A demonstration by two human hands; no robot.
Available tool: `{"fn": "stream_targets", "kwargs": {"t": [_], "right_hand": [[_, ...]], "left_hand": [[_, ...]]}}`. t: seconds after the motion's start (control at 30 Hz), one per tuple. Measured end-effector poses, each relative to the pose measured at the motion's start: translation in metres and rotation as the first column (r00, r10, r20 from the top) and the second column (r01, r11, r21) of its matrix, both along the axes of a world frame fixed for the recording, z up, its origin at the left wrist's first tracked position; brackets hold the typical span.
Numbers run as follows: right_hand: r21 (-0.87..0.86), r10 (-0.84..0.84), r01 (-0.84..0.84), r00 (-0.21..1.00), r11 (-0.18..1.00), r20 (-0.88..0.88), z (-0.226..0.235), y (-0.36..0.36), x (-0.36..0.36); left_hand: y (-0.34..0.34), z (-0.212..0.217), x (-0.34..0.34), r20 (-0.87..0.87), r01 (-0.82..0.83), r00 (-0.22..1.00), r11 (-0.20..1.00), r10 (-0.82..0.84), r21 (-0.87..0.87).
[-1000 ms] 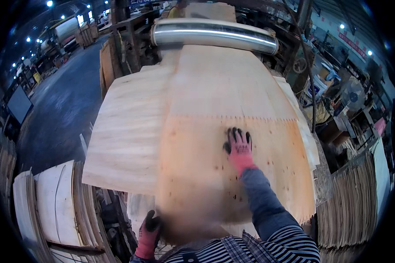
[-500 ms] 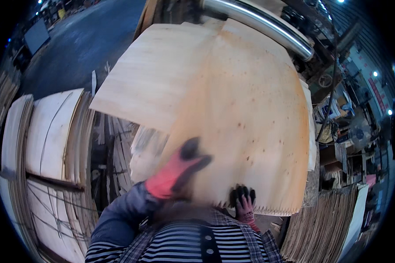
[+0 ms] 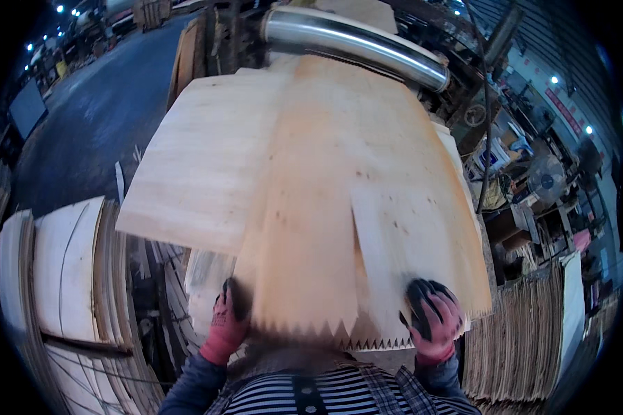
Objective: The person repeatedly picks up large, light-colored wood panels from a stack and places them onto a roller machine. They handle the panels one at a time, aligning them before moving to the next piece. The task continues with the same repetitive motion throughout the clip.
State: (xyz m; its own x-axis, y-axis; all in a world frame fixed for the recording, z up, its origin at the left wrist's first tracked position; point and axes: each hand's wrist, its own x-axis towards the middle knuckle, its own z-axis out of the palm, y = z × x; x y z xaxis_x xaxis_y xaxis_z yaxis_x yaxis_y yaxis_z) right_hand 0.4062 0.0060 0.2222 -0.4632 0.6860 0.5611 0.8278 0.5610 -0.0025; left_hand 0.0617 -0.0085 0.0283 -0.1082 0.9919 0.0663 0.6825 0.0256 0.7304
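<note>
Thin, pale wood veneer sheets lie stacked and overlapping in front of me. The top veneer sheet (image 3: pixel 311 256) is tan, with a jagged, saw-toothed near edge and a narrow gap running in from that edge. My left hand (image 3: pixel 227 321), in a pink glove with black fingers, is closed at the sheet's near left corner; its fingertips are blurred. My right hand (image 3: pixel 432 318), gloved alike, rests on the paler veneer right of the gap, fingers bent and apart. Another veneer sheet (image 3: pixel 187 166) sticks out on the left from beneath the tan one.
A shiny metal roller (image 3: pixel 356 45) spans the far end of the stack. Upright veneer bundles (image 3: pixel 66 270) stand at the left, and another veneer stack (image 3: pixel 519 339) at the right. A fan (image 3: pixel 547 181) and assorted boxes are farther right.
My left hand has moved back and down to the sheet's near left corner. My right hand has shifted right along the near edge. A gap now shows in the veneer, and the view has tilted.
</note>
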Motion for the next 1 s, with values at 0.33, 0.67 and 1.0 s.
{"fn": "stream_targets", "kwargs": {"t": [0.33, 0.67, 1.0], "right_hand": [[0.023, -0.141, 0.145, 0.983, 0.989, -0.113, -0.074, 0.224, -0.003], [-0.262, -0.131, 0.179, 0.973, 0.948, 0.191, -0.13, 0.188, -0.067], [-0.544, -0.317, 0.312, 0.944, 0.779, 0.088, -0.137, -0.024, 0.007]], "left_hand": [[0.027, 0.063, -0.005, 0.484, -0.137, 0.858, 0.985, 0.171, -0.107], [0.005, 0.022, -0.033, 0.319, -0.177, 0.925, 0.977, 0.205, -0.117], [0.043, 0.067, -0.045, 0.733, 0.129, 0.679, 0.977, 0.037, -0.169]]}}
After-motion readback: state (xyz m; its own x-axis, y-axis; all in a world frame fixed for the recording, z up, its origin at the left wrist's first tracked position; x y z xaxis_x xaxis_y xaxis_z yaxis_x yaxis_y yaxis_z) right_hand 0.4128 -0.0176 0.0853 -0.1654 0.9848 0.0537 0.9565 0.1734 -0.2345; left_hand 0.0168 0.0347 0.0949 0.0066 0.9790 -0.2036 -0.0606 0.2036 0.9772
